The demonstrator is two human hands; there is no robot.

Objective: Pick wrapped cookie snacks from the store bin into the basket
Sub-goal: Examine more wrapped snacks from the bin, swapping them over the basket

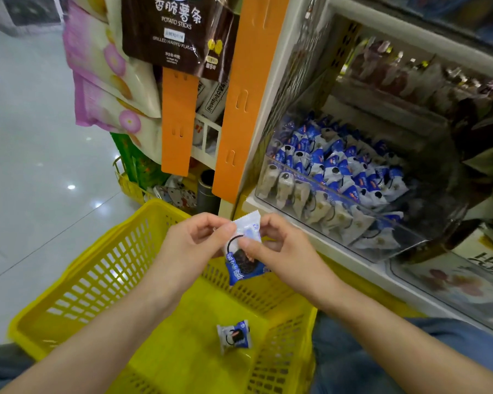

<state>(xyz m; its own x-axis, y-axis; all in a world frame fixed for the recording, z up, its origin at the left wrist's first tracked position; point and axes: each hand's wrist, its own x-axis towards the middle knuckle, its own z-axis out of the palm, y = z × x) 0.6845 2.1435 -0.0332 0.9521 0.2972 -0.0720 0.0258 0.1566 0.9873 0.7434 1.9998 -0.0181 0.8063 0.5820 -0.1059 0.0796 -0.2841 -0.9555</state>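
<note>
The fingers [225,227] of the left hand [194,243] were pinched on the upper left edge of a wrapped cookie snack [244,247], and the fingers [249,245] of the right hand [279,248] were closed on its right side, the thumb lying across the front of the wrapper. Between the two hands the packet hung upright, its white crimped top above and its blue end with the dark cookie picture pointing down. It was held in the air over the far side of the yellow basket [97,280], not touching it.

Lower down, a second wrapped cookie snack [234,336] lay on the floor of the basket, near its right wall and well apart from the held one. Both bare forearms reached in from the bottom of the view, passing over the basket, with blue denim showing on either side.

To the right of the hands stood the clear store bin [339,194], heaped with blue and white packets of the same kind; a row of them pressed against its transparent front wall. Orange display strips [239,109] hung to the left of the bin, and a dark bag of potato sticks [180,32] hung above them beside pink and cream snack bags [108,81]. The pale tiled floor [26,166] spread out on the left.
</note>
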